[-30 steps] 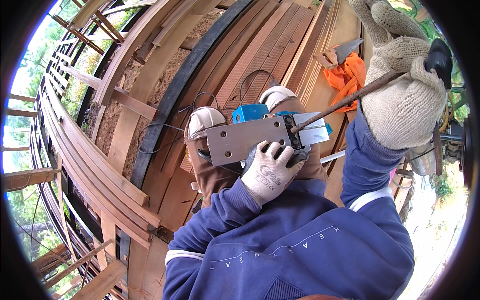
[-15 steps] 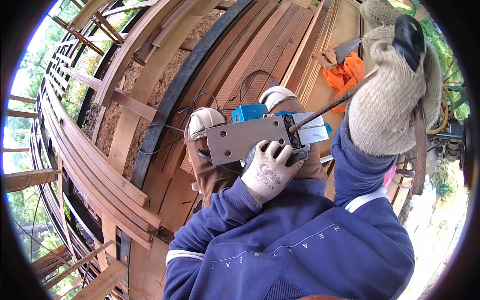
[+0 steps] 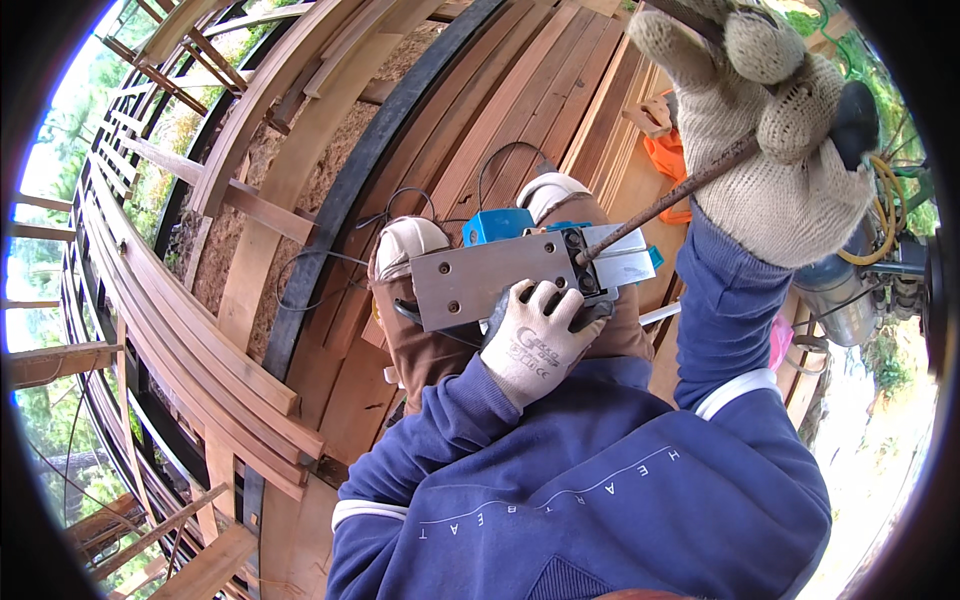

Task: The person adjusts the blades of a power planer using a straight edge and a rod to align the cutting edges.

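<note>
A blue electric planer (image 3: 495, 278) lies across my knees with its metal sole facing up. The gloved left hand (image 3: 538, 340) is closed on its near edge, fingers curled over the side by the cutter slot. A rusty, ridged steel rod (image 3: 665, 208) runs from that slot up to the right. My gloved right hand (image 3: 760, 130), raised at the upper right close to the camera, is closed around the rod's upper end. Another bar-like piece passes by its fingers at the top edge; how it joins the rod is hidden.
Reddish grooved boards (image 3: 520, 90) lie beyond my knees. A wooden-handled saw (image 3: 650, 115) and orange cloth (image 3: 672, 160) are partly behind the right hand. A black cable (image 3: 285, 280) loops at left, near a dark curved beam (image 3: 330, 200) and stacked planks (image 3: 200, 340). Machinery (image 3: 850, 300) stands at right.
My right hand has turned and shifted up and left, and its cross piece has swung from hanging at the right to the top edge. The left hand and planer stay almost still.
</note>
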A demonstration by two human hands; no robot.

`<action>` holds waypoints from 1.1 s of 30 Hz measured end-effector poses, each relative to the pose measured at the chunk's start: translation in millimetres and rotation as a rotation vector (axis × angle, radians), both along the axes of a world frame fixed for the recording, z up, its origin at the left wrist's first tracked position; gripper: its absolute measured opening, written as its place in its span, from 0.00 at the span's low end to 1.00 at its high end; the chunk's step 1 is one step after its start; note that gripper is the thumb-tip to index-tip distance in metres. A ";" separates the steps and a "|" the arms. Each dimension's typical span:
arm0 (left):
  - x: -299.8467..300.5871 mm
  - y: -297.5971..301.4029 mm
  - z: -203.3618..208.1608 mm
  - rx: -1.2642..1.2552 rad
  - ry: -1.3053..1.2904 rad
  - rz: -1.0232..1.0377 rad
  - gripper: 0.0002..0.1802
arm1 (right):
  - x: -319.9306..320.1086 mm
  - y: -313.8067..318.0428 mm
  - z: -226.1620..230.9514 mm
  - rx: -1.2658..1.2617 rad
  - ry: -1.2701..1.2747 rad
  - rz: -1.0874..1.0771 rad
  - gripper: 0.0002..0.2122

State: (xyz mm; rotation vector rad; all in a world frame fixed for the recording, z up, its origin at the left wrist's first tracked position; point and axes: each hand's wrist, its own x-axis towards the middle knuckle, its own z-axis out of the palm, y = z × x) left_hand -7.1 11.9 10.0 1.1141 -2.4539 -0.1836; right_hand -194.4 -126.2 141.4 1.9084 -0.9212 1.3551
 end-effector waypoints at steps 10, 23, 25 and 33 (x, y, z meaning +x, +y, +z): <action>1.5 -0.6 3.3 0.008 0.003 0.010 0.15 | -57.7 17.2 25.7 -0.452 0.211 -0.414 0.08; -1.0 -0.1 2.7 -0.011 0.009 0.015 0.15 | -56.5 41.4 -10.1 -0.265 0.293 -0.630 0.10; -0.7 -0.1 3.2 -0.020 0.013 0.017 0.15 | -54.0 41.7 -9.8 -0.267 0.272 -0.620 0.10; -1.0 0.0 1.9 -0.022 0.012 0.017 0.16 | -44.6 36.0 -7.9 -0.248 0.237 -0.572 0.11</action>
